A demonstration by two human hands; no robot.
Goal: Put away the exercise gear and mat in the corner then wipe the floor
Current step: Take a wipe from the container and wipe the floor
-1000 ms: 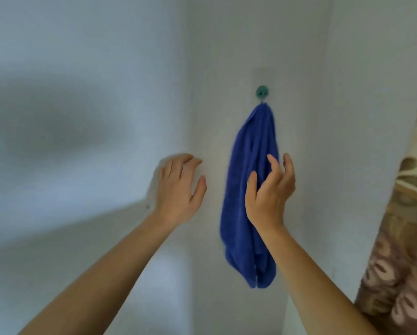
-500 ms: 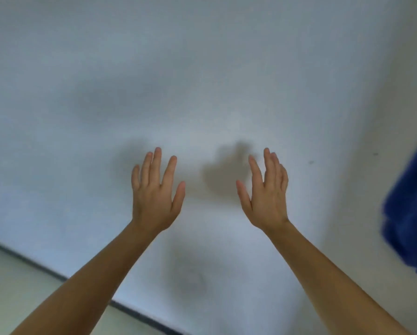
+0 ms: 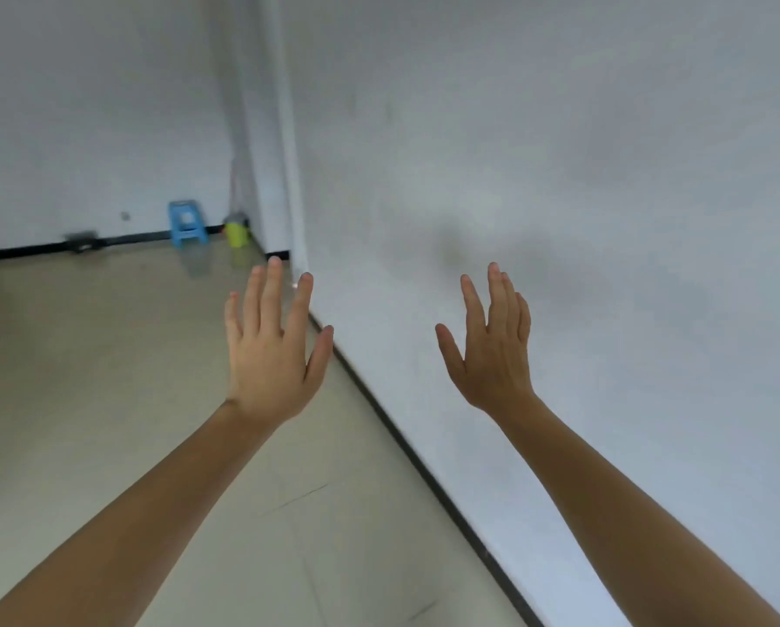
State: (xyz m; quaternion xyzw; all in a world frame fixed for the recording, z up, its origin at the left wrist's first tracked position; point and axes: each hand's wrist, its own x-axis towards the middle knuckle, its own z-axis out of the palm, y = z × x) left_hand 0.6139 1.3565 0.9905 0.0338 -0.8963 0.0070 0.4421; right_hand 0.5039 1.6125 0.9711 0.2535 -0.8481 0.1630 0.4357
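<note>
Two hands are up in front of the camera. The left hand point(image 3: 273, 355) and the right hand point(image 3: 492, 350) both show their backs, and the fingers point(image 3: 270, 291) are straight, spread and hold nothing. Neither hand touches anything.

One blue stool point(image 3: 188, 228) stands far off against the back wall. Just right of the stool is one yellow-green container point(image 3: 236, 233). Well to the left of the stool, along the same wall, lies one dark object point(image 3: 82, 242), too blurred to identify.

The floor point(image 3: 85, 377) runs from the stool toward the camera and passes under the left forearm. It is pale beige with faint tile seams, and glossy enough to carry a soft reflection of the stool in front of its legs. One black skirting strip point(image 3: 424, 472) edges the floor, running from right of the stool down to the bottom of the view. A plain white wall point(image 3: 560, 174) rises above the strip behind the right hand.
</note>
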